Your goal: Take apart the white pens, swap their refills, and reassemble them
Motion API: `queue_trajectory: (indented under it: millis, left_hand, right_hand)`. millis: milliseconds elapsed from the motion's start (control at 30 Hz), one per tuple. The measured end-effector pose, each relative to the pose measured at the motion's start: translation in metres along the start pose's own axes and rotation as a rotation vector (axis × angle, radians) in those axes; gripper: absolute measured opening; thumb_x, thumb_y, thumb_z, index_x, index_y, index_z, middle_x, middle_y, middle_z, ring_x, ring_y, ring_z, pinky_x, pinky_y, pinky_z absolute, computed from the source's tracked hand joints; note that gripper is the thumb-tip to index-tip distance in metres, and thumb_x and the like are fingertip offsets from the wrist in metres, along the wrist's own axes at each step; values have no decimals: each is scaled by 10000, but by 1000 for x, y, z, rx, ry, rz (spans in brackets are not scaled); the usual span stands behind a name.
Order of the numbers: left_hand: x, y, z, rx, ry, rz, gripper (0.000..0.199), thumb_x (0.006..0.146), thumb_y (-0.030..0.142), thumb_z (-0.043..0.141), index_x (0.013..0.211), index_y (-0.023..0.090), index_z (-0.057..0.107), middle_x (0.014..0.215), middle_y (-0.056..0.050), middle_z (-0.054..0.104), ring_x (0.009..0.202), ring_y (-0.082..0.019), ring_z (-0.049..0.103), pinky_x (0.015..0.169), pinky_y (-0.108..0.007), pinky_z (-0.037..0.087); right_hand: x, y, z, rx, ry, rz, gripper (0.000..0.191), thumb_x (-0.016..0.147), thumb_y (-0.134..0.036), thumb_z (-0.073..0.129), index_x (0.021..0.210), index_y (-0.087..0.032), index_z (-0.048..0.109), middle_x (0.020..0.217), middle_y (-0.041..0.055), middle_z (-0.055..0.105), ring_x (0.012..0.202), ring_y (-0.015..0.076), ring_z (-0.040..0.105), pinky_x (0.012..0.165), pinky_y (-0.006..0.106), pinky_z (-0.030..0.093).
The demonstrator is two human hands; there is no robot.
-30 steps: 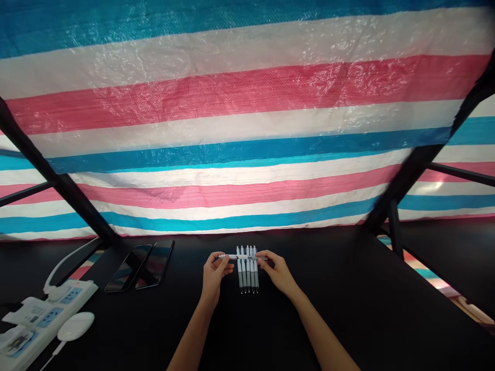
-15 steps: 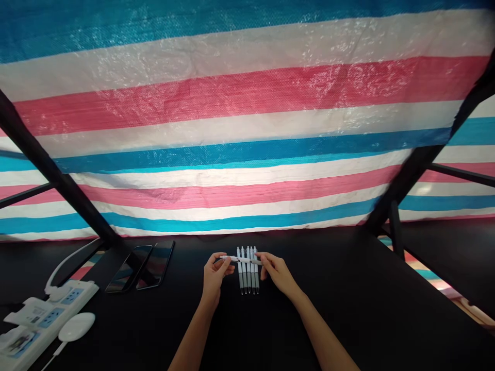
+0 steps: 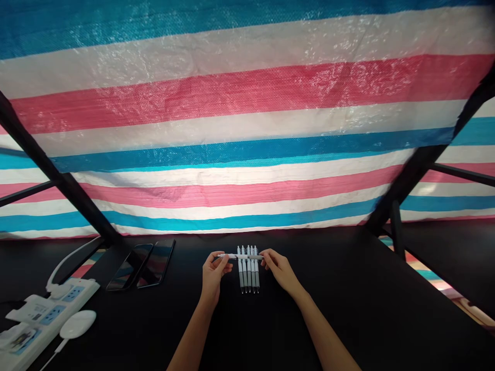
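A white and grey pen (image 3: 243,256) is held level, crosswise above a row of similar pens. My left hand (image 3: 215,270) pinches its white end between thumb and fingers. At the grey end, my right hand (image 3: 276,265) grips the tip, which its fingers partly hide. Beneath lie several white pens with grey grips (image 3: 249,281), side by side on the black table (image 3: 328,309), their dark tips toward me. The held pen covers part of their barrels.
Two dark phones (image 3: 129,268) lie at the left, one beside the other. Nearer me on that side are a white power strip (image 3: 83,291) with plugs and cables and a round white charging pad (image 3: 78,323). Behind hangs a striped sheet (image 3: 240,193) between black frame posts (image 3: 85,206).
The held pen has risen slightly in view and looks more level. My right hand's fingers have closed further over its grey end. The row of pens stays in place.
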State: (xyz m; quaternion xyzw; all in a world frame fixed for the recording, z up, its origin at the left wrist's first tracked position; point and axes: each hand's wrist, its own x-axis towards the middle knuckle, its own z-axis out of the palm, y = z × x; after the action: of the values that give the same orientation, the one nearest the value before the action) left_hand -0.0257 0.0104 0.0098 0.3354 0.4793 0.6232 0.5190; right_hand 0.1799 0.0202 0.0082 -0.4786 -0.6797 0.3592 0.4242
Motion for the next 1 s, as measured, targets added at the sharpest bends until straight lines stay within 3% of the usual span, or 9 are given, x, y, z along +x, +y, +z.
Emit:
queue_trajectory:
  millis: [67,133,267,467,567,733,900,1000]
  left_hand:
    - [0,1,0,-3,14,4,409,571,402,768,824,143,577,610,0,637,541,-125,625,536,-230,511]
    - [-1,1,-1,2,13,6,399,579,398,763,824,144,576,606,1,635,539,-123,622,537,-232,512]
    - [-1,-1,-1,36,-21,19,375,607,399,746,830,148,578,596,2,633,551,-131,628,544,-239,515]
    - [1,-3,-2,38,-17,35,380,612,405,746,830,148,570,604,0,640,542,-125,620,537,-226,501]
    - [0,-3,-1,39,-25,32,378,608,404,749,826,152,571,618,-3,648,544,-126,618,545,-230,500]
    - [-1,0,0,40,-10,36,378,602,414,749,823,157,582,588,4,636,541,-133,615,547,-237,492]
    - [0,-2,-1,39,-13,40,385,597,419,751,823,154,586,585,0,634,538,-138,614,541,-241,486]
    - [-1,-2,-1,43,-17,48,377,610,411,745,833,155,581,591,1,637,543,-130,610,545,-234,486]
  right_hand:
    - [0,1,-1,-19,14,-5,281,847,-461,492,897,-205,597,707,2,578,612,140,509,556,250,403]
    - [0,1,-2,-47,12,-11,269,830,-458,519,818,-201,595,671,-8,556,592,133,487,541,243,388]
    - [0,2,-1,-70,-7,10,410,897,-460,379,650,-185,556,609,-6,541,573,130,491,543,245,372]
    - [0,0,-1,-41,-4,-19,245,831,-430,521,797,-198,593,668,-15,547,591,131,482,541,239,373]
    - [0,1,0,-56,-9,-8,310,870,-425,447,705,-193,572,627,-13,533,575,132,485,542,246,374]
    - [0,3,0,-44,7,-6,236,808,-430,546,864,-210,610,715,-3,577,616,141,505,568,251,404]
    - [0,2,0,-68,-23,-25,400,883,-459,403,672,-188,606,603,0,537,573,140,491,532,246,367]
    - [0,2,0,-50,-19,-14,324,858,-455,462,805,-189,639,685,9,577,610,145,510,558,247,390]
